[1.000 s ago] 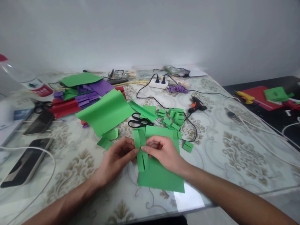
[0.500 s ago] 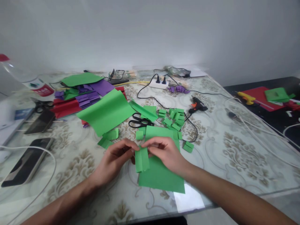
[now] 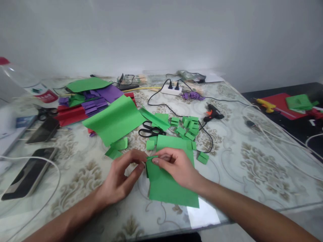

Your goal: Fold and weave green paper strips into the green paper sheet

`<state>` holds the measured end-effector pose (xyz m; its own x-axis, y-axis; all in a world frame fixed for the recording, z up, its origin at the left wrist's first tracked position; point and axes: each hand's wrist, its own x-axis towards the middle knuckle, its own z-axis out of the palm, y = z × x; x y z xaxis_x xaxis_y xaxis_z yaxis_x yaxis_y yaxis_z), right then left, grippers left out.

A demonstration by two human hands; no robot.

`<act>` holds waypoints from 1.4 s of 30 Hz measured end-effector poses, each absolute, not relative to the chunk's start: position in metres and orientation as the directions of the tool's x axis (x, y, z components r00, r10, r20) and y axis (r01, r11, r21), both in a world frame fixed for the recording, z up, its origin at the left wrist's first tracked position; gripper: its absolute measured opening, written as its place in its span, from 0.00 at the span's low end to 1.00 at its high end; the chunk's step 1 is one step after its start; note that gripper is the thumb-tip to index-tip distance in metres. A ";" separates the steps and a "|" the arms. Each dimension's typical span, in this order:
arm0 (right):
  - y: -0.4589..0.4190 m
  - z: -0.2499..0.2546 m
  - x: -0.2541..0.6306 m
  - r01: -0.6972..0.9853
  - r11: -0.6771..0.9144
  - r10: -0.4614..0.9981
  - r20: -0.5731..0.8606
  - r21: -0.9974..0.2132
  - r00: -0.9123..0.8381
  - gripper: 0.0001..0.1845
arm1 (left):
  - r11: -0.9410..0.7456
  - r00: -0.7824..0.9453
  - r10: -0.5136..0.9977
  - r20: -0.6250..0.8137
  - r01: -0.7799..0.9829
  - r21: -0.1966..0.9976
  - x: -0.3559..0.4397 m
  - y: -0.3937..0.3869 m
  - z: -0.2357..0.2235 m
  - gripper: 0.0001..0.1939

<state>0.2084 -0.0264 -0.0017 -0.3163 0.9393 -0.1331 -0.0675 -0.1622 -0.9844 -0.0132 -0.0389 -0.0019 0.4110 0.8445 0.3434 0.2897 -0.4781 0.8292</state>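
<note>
A small green paper piece (image 3: 152, 157) is pinched between the thumb and fingers of my right hand (image 3: 180, 166), its folded edge turned up toward me. At the left end of that piece, the bent index finger and thumb of my left hand (image 3: 128, 174) close on it; their exact contact is partly hidden. Underneath lies a larger green paper sheet (image 3: 174, 190), flat on the table. Just beyond it are black-handled scissors (image 3: 151, 130) and several small folded green paper pieces (image 3: 188, 126). Another small green piece (image 3: 203, 158) lies right of the sheet.
Big curled green paper (image 3: 114, 119) and purple strips (image 3: 94, 107) lie at the left. A phone (image 3: 29, 173) and bottle (image 3: 41, 90) stand farther left. A black glue gun (image 3: 213, 113) and power strip (image 3: 171, 89) with cords are at the back right.
The small green piece, held upright with its broad creased face showing, has tipped over so mainly its narrow folded edge shows. My left thumb has moved slightly down and away from the index finger.
</note>
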 end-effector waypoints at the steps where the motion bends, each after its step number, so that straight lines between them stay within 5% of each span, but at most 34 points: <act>1: -0.027 -0.002 0.208 -0.069 -0.144 0.945 -0.117 -0.987 -0.306 0.12 | -0.436 0.371 0.873 0.317 0.302 0.847 -0.012 -0.040 -0.004 0.09; 8: -0.032 -0.004 0.207 -0.026 -0.004 0.966 0.003 -1.000 -0.260 0.07 | -0.387 0.324 0.910 0.259 0.438 0.812 -0.004 -0.039 -0.006 0.05; 27: -0.033 0.002 0.209 0.099 0.164 0.957 0.134 -0.982 -0.256 0.05 | -0.443 0.327 0.888 0.323 0.427 0.788 -0.004 -0.041 0.003 0.04; 42: -0.034 -0.003 0.208 0.083 0.151 0.956 0.124 -0.985 -0.265 0.05 | -0.369 0.305 0.916 0.261 0.385 0.846 -0.004 -0.038 0.000 0.05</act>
<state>0.2082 -0.0345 -0.0025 -0.2649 0.9562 0.1245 0.0834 0.1513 -0.9850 -0.0043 -0.0384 0.0002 0.3050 0.9159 0.2610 0.3853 -0.3693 0.8457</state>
